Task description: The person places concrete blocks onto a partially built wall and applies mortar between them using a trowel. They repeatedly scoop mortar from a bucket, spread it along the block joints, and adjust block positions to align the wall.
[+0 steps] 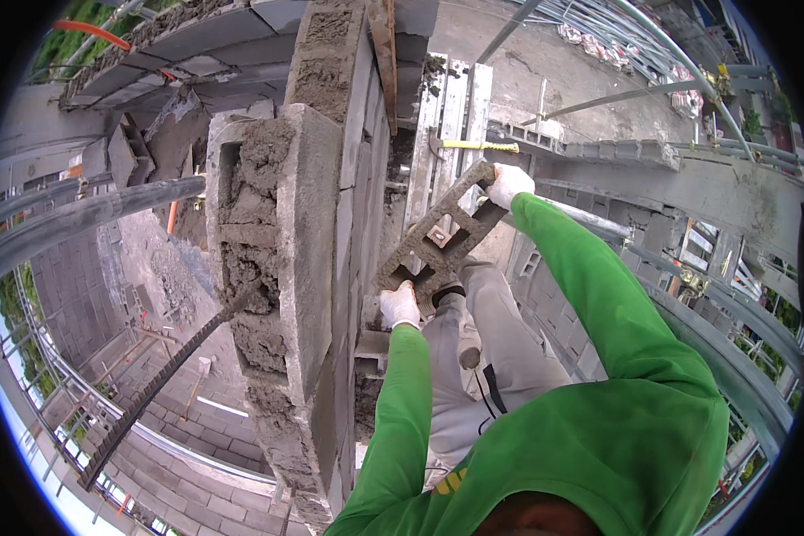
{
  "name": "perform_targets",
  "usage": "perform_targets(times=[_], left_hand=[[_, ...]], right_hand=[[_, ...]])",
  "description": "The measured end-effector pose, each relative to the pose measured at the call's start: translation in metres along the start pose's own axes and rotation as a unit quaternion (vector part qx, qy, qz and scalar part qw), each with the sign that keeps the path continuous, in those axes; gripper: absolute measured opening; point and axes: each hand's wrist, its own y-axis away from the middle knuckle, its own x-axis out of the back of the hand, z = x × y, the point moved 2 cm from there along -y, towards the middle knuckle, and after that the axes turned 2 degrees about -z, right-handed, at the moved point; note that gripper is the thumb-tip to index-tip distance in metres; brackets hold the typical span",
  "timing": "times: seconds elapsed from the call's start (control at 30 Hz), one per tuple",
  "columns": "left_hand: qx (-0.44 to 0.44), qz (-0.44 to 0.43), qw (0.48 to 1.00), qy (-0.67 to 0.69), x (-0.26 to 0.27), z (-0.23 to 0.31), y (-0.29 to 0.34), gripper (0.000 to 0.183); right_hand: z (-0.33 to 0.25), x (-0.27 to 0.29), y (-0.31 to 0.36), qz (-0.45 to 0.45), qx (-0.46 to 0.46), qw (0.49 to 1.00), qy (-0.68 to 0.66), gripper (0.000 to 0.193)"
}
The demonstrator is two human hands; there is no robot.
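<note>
A grey hollow concrete block (458,217) is held between my two white-gloved hands, tilted with its far end up to the right. My left hand (400,305) grips its near-left end. At the far-right end my right hand (511,186) has its fingers wrapped round the edge. To the left stands a block wall (311,259), its hollow cores packed with rough mortar (261,183). The held block is apart from this wall. Beyond the block, a hammer (478,146) with a yellow handle lies across metal scaffold planks (456,98).
A ribbed steel bar (165,380) sticks out leftward from the wall's top. Scaffold pipes (98,214) run at the left and more pipes (724,308) at the right. Lower block walls (616,154) stand farther right. A loose block (372,348) sits by my left forearm.
</note>
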Motion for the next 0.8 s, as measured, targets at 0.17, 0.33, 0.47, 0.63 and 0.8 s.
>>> perform_targets(times=[0.17, 0.33, 0.47, 0.63, 0.8], left_hand=[[-0.028, -0.011, 0.992, -0.120, -0.064, 0.014, -0.066, 0.023], [-0.121, -0.006, 0.956, -0.268, -0.107, 0.035, -0.129, 0.026], [-0.135, -0.020, 0.947, -0.290, -0.131, 0.039, -0.163, 0.027], [-0.123, -0.016, 0.956, -0.266, -0.147, 0.023, -0.204, 0.028], [-0.126, -0.036, 0.967, -0.220, -0.148, 0.016, -0.206, 0.027]], right_hand=[[0.042, -0.028, -0.064, 0.002, -0.046, 0.999, -0.010, 0.040], [0.078, -0.070, -0.112, 0.058, -0.050, 0.995, -0.059, 0.032], [0.098, -0.108, -0.141, 0.065, -0.071, 0.988, -0.119, 0.033], [0.110, -0.143, -0.160, 0.046, -0.093, 0.981, -0.165, 0.037], [0.118, -0.158, -0.163, 0.026, -0.096, 0.967, -0.236, 0.048]])
